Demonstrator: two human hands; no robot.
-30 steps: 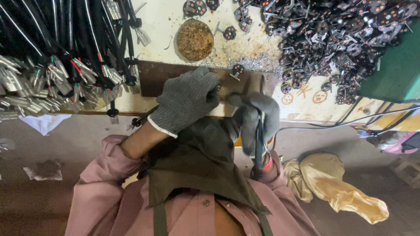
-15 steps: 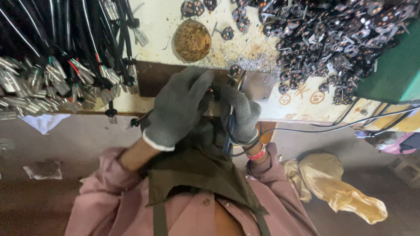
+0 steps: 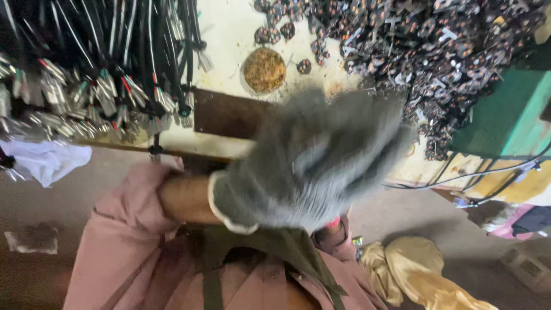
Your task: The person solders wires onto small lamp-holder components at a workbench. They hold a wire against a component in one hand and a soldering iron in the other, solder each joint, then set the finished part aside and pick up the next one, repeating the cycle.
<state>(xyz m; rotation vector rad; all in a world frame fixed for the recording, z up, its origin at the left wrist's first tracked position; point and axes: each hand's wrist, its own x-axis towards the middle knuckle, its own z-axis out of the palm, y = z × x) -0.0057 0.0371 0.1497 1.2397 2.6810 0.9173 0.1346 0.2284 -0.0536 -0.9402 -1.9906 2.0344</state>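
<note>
— Over the bench edge, in the head view, what was seen of the hands?

— A grey-gloved left hand [image 3: 304,166] was raised close to the camera, heavily blurred, with its fingers spread wide and fanned toward one and two o'clock. Nothing was seen held in it. Its long axis ran from the bare wrist at nine o'clock toward the fingertips at two o'clock.

— And the right hand?

— It was almost wholly covered by the left glove. Only a wrist with a red band [image 3: 332,225] was shown at five o'clock of the glove, so whether that hand was spread or closed could not be told.

— What was nearest the glove?

— A dark brown block [image 3: 227,115] was set on the pale worktable [image 3: 229,34], just at the edge, at eleven o'clock of the glove; it was likely kept there to be within easy reach. A round rusty dish [image 3: 264,70] was placed just beyond it at twelve o'clock.

— And the stock?

— Black cables with metal ends [image 3: 97,74] were laid in a bundle at ten o'clock, ends pointed toward the person. A heap of small dark metal parts [image 3: 425,51] was piled at one o'clock, well apart from the cables.
</note>
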